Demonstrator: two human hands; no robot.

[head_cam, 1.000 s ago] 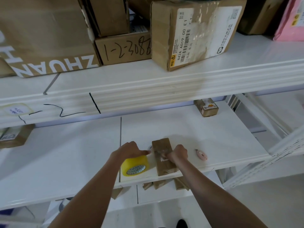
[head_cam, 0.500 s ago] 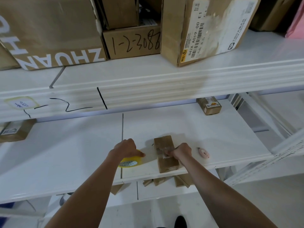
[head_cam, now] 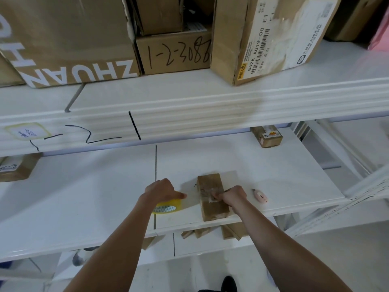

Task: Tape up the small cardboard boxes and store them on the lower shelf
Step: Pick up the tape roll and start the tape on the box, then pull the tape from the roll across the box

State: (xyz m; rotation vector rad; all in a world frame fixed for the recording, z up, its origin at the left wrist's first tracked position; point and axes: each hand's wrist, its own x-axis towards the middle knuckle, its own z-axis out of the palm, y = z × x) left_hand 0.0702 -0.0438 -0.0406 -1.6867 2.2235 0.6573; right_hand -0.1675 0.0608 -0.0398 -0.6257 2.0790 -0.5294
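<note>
A small brown cardboard box lies lengthwise near the front edge of the white middle shelf. My right hand rests on the box's right side, fingers pinched on clear tape across its top. Left of the box, my left hand grips a yellow tape roll that sits on the shelf, thumb pointing toward the box. Several small cardboard boxes show on the lower shelf just under the front edge.
A pink box cutter lies right of my right hand. Small boxes sit at the back right and far left of the middle shelf. Large cartons fill the upper shelf. A white rack frame stands at right.
The left hand has lowered the tape roll flat onto the shelf and drawn it slightly away from the box. The right hand keeps pressing the tape on the box top.
</note>
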